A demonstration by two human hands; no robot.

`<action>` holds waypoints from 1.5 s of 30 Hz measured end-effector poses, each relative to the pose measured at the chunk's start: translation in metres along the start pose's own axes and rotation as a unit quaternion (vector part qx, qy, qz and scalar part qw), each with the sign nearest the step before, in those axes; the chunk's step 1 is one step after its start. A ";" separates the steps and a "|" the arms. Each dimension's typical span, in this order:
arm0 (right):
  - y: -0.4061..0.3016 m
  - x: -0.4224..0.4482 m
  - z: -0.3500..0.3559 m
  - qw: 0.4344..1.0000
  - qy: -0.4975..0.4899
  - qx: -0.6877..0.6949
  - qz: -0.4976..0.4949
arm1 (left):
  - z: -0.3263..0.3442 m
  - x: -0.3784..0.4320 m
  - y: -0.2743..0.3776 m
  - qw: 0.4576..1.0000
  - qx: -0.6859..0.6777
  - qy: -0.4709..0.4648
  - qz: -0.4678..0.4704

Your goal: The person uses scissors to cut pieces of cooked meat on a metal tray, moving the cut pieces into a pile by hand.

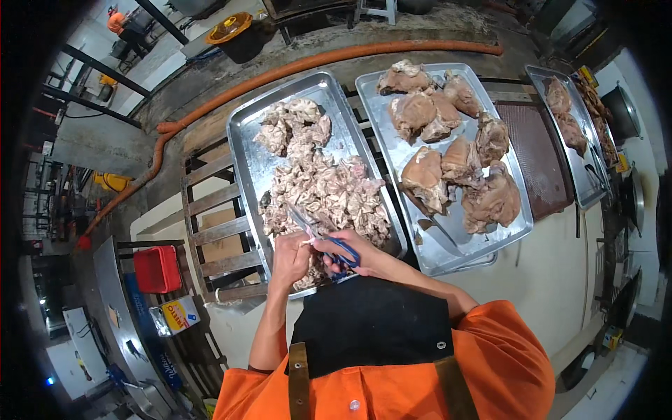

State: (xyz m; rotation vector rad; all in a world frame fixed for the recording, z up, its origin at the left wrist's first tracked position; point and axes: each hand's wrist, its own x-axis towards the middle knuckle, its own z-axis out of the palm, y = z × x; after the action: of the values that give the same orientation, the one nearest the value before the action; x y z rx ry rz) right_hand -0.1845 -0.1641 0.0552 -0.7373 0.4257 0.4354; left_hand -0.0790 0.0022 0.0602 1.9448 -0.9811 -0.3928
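My right hand (353,251) is closed around the blue handles of a pair of scissors (344,253), whose metal blades point up and left over a metal tray (247,173). Close beside it, my left hand (292,258) pinches a small pale piece of meat (311,241) at the blades. Under both hands lies a heap of small cut pieces of meat (336,194). Larger pieces of meat (294,123) lie at the tray's far end. To the right, a second metal tray (386,126) bears big chunks of cooked meat (493,197) and a knife (443,233).
Wooden slats (223,231) show left of the near tray. A red plastic basket (157,269) and a printed box (179,315) are at the left. An orange pipe (315,60) runs behind the trays. Another meat tray (588,191) is far right. A person (118,23) works at the far upper left.
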 end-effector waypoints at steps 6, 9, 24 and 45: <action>-0.003 0.021 0.010 0.981 0.194 -0.013 -0.011 | -0.016 -0.014 0.031 0.989 0.081 0.047 0.115; -0.019 0.026 -0.035 0.979 0.184 0.032 -0.079 | -0.034 -0.031 0.039 0.978 -0.006 0.181 -0.106; 0.064 -0.022 -0.106 0.814 0.274 -0.490 -0.148 | 0.046 0.084 -0.070 0.937 0.334 -0.028 -0.104; 0.056 -0.056 -0.088 0.908 0.215 -0.345 -0.105 | 0.026 0.254 -0.148 0.975 0.197 0.075 -0.065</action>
State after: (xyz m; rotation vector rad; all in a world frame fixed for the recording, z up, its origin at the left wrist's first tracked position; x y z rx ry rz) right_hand -0.2781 -0.2029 -0.0048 -1.5721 0.6034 0.2075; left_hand 0.1378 -0.1655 -0.0499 2.3666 -0.8847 -0.1247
